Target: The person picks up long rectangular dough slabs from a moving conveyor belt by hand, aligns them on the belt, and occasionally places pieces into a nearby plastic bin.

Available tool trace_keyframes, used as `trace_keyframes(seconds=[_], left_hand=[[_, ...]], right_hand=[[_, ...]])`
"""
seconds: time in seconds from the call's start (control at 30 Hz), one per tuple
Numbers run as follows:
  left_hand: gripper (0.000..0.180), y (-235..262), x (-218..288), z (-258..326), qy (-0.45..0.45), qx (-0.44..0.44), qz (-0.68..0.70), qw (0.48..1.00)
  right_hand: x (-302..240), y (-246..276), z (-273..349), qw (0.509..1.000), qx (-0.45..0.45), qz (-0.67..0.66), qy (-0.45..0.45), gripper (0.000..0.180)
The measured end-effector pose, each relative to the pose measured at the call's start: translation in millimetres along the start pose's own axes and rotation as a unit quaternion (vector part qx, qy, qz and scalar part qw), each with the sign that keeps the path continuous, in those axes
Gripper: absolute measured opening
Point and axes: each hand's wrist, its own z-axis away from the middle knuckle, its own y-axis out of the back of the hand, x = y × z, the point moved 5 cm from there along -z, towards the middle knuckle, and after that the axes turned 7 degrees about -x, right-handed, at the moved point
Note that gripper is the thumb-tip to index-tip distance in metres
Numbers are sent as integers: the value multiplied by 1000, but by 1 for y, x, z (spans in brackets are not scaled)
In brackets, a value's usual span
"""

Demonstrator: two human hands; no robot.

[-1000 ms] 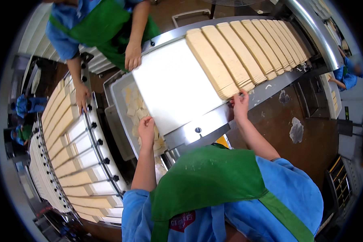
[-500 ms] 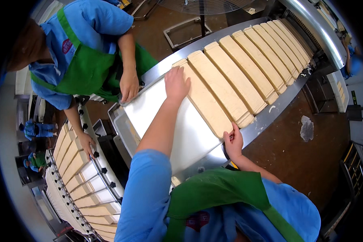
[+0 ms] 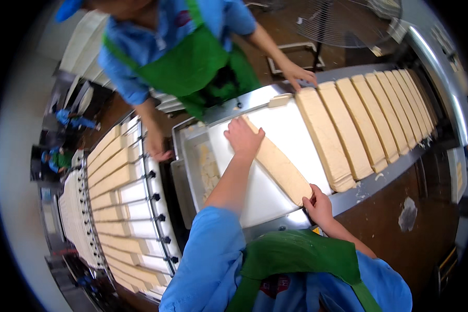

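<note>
A long pale dough slab (image 3: 282,169) lies slantwise on the white conveyor belt (image 3: 239,200), apart from the row. Fingers curled over its far end, my left hand (image 3: 244,138) grips it. At the near end my right hand (image 3: 319,206) holds the slab with thumb and fingers. To the right, several similar dough slabs (image 3: 325,136) lie side by side across the belt. A small dough piece (image 3: 280,100) rests at the belt's far edge, near a co-worker's hand (image 3: 298,76) that reaches to the far end of the nearest slab in the row.
Left of the belt's end stands a tray (image 3: 191,151) with dough scraps. A second conveyor (image 3: 151,229) carrying dough slabs under metal rods runs along the left. Across the belt stands a co-worker in a green apron (image 3: 184,67), one hand (image 3: 156,144) by the second conveyor. A fan (image 3: 343,23) stands behind.
My hands have drawn the end slab leftward out of the row, leaving bare belt between. The co-worker's hand has moved right along the far edge, to the row. My view has shifted.
</note>
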Motion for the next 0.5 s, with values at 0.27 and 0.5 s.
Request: trace_keyframes(seconds=[0.27, 0.5], left_hand=[[76, 20, -171, 150, 142, -55, 230, 961], [60, 52, -248, 261, 217, 146, 392, 882]], right_hand=[[-29, -9, -31, 966, -181, 153, 108, 86], [-79, -67, -7, 948, -180, 164, 204, 86]])
